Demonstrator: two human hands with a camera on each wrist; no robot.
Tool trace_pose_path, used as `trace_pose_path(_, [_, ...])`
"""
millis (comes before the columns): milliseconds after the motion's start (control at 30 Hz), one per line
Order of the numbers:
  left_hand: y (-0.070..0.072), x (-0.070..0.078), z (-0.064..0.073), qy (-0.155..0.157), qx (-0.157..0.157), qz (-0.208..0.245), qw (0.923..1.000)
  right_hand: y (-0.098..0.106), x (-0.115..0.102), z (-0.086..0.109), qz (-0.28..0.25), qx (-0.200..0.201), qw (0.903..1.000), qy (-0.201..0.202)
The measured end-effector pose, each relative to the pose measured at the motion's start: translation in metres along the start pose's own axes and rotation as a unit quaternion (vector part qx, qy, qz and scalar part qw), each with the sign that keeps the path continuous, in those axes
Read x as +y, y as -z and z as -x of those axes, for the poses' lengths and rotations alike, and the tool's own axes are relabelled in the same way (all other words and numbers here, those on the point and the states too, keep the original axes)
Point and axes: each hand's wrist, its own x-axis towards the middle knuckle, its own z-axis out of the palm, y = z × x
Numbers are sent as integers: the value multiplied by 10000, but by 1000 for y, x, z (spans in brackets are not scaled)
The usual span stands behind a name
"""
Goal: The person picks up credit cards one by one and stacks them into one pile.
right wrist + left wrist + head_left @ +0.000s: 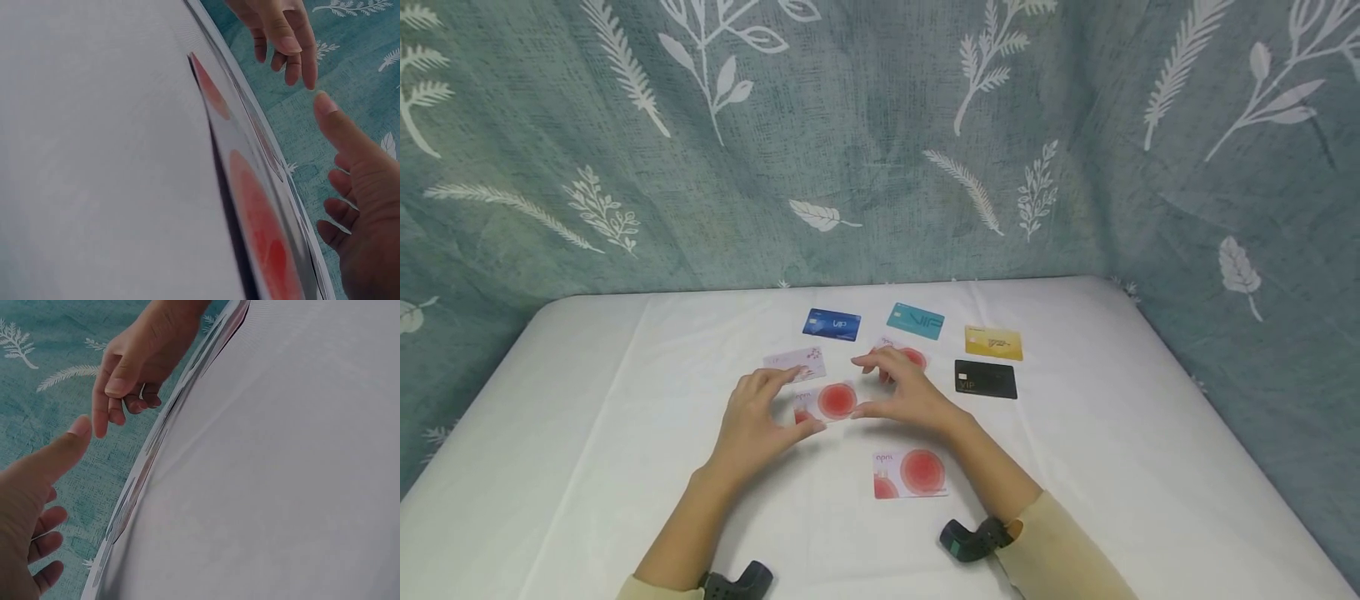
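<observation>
In the head view, a pale card with a red circle [837,401] lies on the white table between the hands. My left hand [752,425] is at its left side, thumb and fingers spread apart and holding nothing. Its fingertips overlap the edge of a pale lilac card [793,360]. My right hand [910,392] is on the other side, thumb apart from loosely bent fingers, also bare. It partly hides a second red-circle card [914,357]. Both wrist views show the left hand [28,494] and right hand [369,200] facing each other with relaxed fingers.
A third red-circle card [917,474] lies nearer the front. Farther back are a blue VIP card [832,325] and a teal card [915,321]. To the right, a gold card [993,342] sits behind a black VIP card [986,380]. A patterned green curtain [880,167] hangs behind the table.
</observation>
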Motion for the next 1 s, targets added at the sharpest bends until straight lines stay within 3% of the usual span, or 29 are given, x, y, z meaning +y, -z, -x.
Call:
trace_pose_path(400, [-4,-7,4,611,-602,-286,9959,-12,14,1,135,-86,9991,-393])
trace_pose_path(700, [-8,-13,5,960,-1018,-391,9894,-15,17,1,825,-228,9956,-368])
trace_pose_path(833, [-13,-20,7,941,-1230,-428,9870,-17,16,1,1265,-370,9908,-296])
trace_pose_path(1000, [-17,-26,9,843,-1172,-378,9888,-17,13,1,1614,-347,9863,46])
